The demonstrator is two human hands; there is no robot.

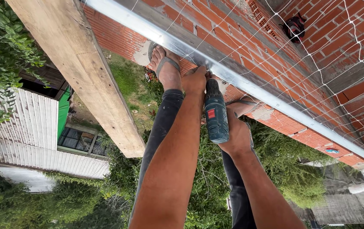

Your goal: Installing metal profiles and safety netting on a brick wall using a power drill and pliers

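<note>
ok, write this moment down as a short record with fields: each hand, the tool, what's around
left hand: pressed against the metal rail at the drill tip
right hand: gripping the cordless drill
drill: dark teal, nose pointed at the rail
wall: red brick wall, white netting over it
foot: sandalled foot on the wall ledge
plank: wooden plank beside the legs
</note>
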